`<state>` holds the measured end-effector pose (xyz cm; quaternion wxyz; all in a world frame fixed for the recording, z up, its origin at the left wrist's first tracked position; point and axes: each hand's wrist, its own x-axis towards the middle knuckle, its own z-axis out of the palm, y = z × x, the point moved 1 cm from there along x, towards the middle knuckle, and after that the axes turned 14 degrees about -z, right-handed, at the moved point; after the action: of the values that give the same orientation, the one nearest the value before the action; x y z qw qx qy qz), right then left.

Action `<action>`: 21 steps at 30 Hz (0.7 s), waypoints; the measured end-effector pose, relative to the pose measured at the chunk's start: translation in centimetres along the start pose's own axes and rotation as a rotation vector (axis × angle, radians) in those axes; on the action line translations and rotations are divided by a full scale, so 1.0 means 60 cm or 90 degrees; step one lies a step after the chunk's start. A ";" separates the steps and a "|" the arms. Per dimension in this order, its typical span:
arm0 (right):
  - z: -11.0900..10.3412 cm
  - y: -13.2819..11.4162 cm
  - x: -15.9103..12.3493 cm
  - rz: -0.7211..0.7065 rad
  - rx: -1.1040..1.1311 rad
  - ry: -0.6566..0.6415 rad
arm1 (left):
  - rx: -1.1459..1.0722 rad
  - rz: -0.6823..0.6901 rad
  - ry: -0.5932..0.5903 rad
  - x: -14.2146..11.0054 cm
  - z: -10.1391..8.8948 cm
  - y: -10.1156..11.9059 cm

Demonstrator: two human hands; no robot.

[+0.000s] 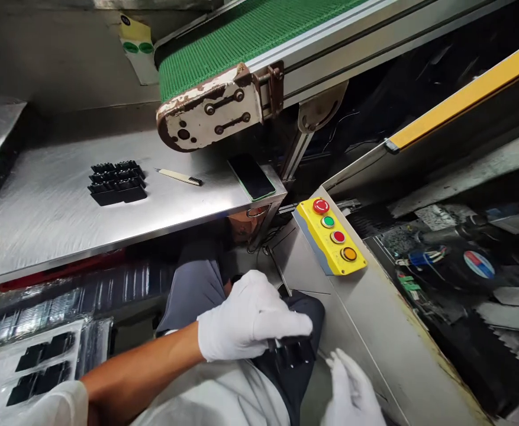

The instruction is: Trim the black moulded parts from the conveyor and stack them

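Observation:
My left hand (250,316), in a white glove, reaches across my lap and is closed on a small stack of black plastic parts (293,350). Its bare forearm comes in from the lower left. My right hand (351,391), also gloved, sits just right of and below those parts at the bottom edge. Its fingers are stretched out, they hold nothing, and their tips are close to the parts. Another stack of the same black parts (117,182) lies on the steel table (41,219) above.
A slim pen-like tool (179,176) and a phone (251,176) lie on the steel table. A green conveyor belt (241,35) overhangs it. A yellow box with several push buttons (330,236) sits on a slanted steel panel to the right. Clear trays with black parts (41,367) lie lower left.

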<state>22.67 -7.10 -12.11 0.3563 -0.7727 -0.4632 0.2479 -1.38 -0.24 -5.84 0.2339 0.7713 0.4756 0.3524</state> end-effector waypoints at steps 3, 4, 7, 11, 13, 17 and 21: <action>0.035 -0.053 -0.021 -0.035 0.131 -0.076 | -0.012 0.020 -0.028 0.004 -0.017 0.002; 0.042 -0.070 -0.028 -0.069 0.159 -0.104 | -0.043 0.018 -0.044 0.004 -0.022 0.002; 0.047 -0.108 -0.040 -0.179 0.117 -0.164 | -0.151 -0.010 -0.069 -0.003 -0.029 0.001; 0.047 -0.120 -0.035 -0.404 0.002 -0.139 | -0.192 -0.059 -0.104 -0.021 -0.026 -0.004; 0.051 -0.120 -0.033 -0.490 0.009 -0.136 | -0.201 -0.096 -0.132 -0.030 -0.027 -0.008; 0.067 -0.123 -0.041 -0.464 0.025 -0.157 | -0.222 -0.111 -0.146 -0.038 -0.034 -0.019; 0.096 -0.112 -0.034 -0.296 0.054 -0.195 | -0.217 -0.165 -0.072 -0.035 -0.017 -0.034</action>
<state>14.02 -4.94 -10.33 0.3613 -0.5841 -0.6655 0.2923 -3.95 -1.19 -7.23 0.4306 0.6718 0.4902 0.3507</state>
